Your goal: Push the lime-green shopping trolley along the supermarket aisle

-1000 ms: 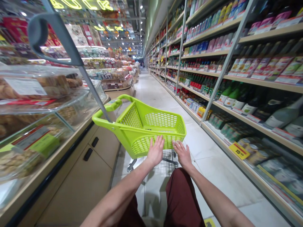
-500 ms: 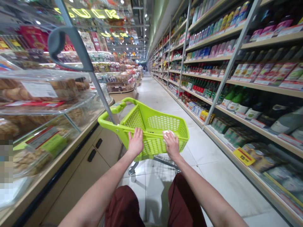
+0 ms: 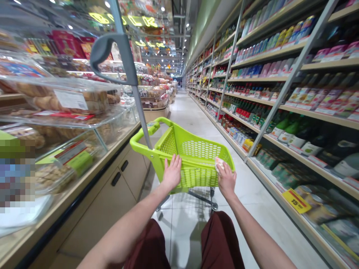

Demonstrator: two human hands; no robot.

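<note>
Supermarket aisle, floor of pale glossy tiles (image 3: 186,209). Right hand (image 3: 227,178): fingers bent over a crumpled white wipe (image 3: 219,163), holding it at the front end of the near rim; paper or fabric, cannot tell. Left hand (image 3: 172,173): fingers extended, laid flat over the same rim further back, gripping nothing. Beneath both hands: one lime-green plastic shopping cart (image 3: 196,165), perforated basket walls, upright on a grey metal base. Handling, by judgement: wipe light, soft, easily bunched, best kept under flat fingertips; basket stiff, smooth, hardly fragile, liable to roll on its castors (image 3: 214,206) when pressed, hence best steadied by the thick rim or, behind the left hand, the rounded green push handle (image 3: 153,129). Above that handle: one grey pole (image 3: 142,116) with a looped grey plastic grip (image 3: 130,61), upper end cut off. Outward, left: wooden counter (image 3: 98,220) of clear packs, partly blurred; right: tall bottle-and-can shelving (image 3: 262,136), labels mostly illegible. Hidden: right thumb, most of the wipe's underside, part of the basket floor.
</note>
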